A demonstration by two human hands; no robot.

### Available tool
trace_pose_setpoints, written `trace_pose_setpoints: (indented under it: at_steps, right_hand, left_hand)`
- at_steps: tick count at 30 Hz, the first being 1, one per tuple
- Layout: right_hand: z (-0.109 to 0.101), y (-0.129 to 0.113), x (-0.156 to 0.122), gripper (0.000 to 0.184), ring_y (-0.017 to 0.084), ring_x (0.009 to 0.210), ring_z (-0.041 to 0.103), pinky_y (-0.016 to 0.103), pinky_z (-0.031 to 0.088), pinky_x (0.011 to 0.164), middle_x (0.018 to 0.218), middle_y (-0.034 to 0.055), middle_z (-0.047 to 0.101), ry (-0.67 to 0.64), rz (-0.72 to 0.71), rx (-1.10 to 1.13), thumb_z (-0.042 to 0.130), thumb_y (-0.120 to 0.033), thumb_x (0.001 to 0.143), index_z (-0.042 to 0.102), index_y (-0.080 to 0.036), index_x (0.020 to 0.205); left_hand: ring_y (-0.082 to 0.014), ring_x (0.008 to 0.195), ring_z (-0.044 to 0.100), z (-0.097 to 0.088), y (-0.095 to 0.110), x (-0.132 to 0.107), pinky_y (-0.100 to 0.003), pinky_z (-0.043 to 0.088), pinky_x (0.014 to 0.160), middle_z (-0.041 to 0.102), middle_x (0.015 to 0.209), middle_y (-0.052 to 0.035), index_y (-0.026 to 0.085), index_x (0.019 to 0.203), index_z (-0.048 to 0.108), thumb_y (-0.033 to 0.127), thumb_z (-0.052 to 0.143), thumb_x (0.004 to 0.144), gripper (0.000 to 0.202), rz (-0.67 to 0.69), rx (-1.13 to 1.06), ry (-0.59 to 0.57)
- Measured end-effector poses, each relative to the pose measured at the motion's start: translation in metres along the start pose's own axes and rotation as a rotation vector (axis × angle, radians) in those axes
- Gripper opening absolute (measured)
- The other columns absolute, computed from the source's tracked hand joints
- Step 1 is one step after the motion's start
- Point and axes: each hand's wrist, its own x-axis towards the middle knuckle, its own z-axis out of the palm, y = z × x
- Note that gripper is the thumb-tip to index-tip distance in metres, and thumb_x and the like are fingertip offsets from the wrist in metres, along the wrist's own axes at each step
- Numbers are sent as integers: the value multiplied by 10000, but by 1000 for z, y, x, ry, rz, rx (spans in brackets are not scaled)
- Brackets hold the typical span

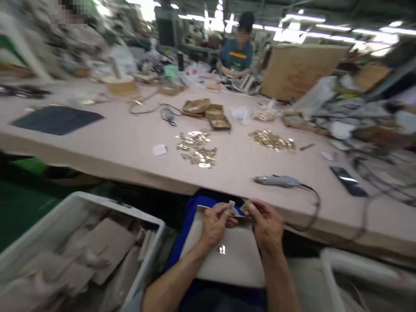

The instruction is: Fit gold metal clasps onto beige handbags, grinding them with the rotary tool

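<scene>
A beige flat panel, perhaps a bag piece (237, 262), lies across my lap over blue cloth (178, 247). On its face shines a small metal fitting (222, 249). My left hand (213, 223) is closed at the panel's far edge, pinching a small pale metal-looking piece (232, 205) between thumb and fingers. Close beside it, my right hand (268, 223) pinches a small tan piece (246, 206); blur hides its exact kind. The two pieces are apart. Beyond my hands, a grey electric screwdriver (276, 181) rests near the table's front edge.
Two piles of gold metal parts, the left pile (196, 149) and right pile (272, 140), lie on the table (130, 151). Small cardboard boxes (218, 119) and a phone (348, 181) are there too. White bins (156, 221) flank me. A co-worker (237, 54) sits opposite.
</scene>
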Motion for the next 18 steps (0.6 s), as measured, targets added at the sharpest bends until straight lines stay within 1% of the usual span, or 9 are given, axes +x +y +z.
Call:
trace_pose_setpoints:
  at_steps: [1, 2, 3, 4, 8, 13, 15, 18]
  right_hand:
    - [-20, 2, -4, 327, 170, 659, 666, 292, 577, 638, 833, 67, 717, 23, 29, -18, 785, -429, 866, 738, -142, 1015]
    - [-32, 3, -8, 313, 169, 656, 664, 291, 573, 637, 824, 64, 719, 34, 55, -16, 791, -418, 855, 743, -151, 1011]
    - [-39, 6, -10, 300, 169, 660, 662, 290, 569, 640, 826, 61, 721, 40, 75, -3, 791, -406, 851, 745, -158, 1013]
    - [-40, 8, -11, 290, 167, 665, 659, 288, 564, 645, 828, 59, 721, 47, 86, 10, 791, -395, 849, 746, -162, 1016]
    - [-33, 11, -11, 269, 163, 668, 649, 284, 549, 657, 812, 49, 717, 57, 89, 42, 796, -366, 848, 747, -170, 1026]
    - [-29, 9, -9, 215, 163, 651, 634, 283, 536, 661, 719, 23, 684, -67, 78, 42, 771, -340, 871, 759, -174, 1007]
    - [-26, 9, -8, 188, 157, 654, 631, 277, 534, 662, 740, 24, 686, -99, 79, 33, 762, -326, 875, 767, -177, 990]
    - [-17, 11, -7, 173, 159, 689, 642, 274, 540, 667, 840, 43, 699, -130, 65, 8, 748, -320, 877, 776, -181, 975]
  left_hand:
    - [-182, 703, 737, 3, -13, 7, -293, 626, 651, 755, 931, -88, 117, 1116, 731, 462, 714, 917, 399, -8, -19, -30]
    - [-190, 698, 750, 4, -22, 13, -283, 632, 649, 766, 932, -98, 114, 1124, 745, 460, 729, 897, 414, -4, -31, -40]
    - [-201, 704, 761, 5, -28, 15, -280, 640, 653, 773, 945, -107, 114, 1141, 751, 453, 737, 886, 425, 7, -36, -39]
    - [-209, 711, 767, 4, -32, 16, -281, 647, 656, 778, 957, -112, 117, 1158, 752, 445, 737, 883, 428, 17, -37, -34]
    - [-217, 711, 774, 0, -30, 11, -284, 660, 650, 781, 958, -117, 125, 1161, 761, 414, 727, 892, 397, 45, -22, -28]
    - [-211, 738, 774, 1, -28, 12, -283, 665, 679, 786, 970, -116, 124, 1186, 755, 387, 714, 904, 388, 51, -21, -45]
    - [-206, 745, 771, 2, -26, 11, -283, 664, 692, 789, 964, -104, 133, 1187, 759, 372, 703, 909, 372, 54, -20, -58]
    - [-205, 735, 764, 1, -24, 10, -313, 668, 714, 791, 946, -78, 160, 1184, 769, 337, 689, 905, 340, 63, -13, -62]
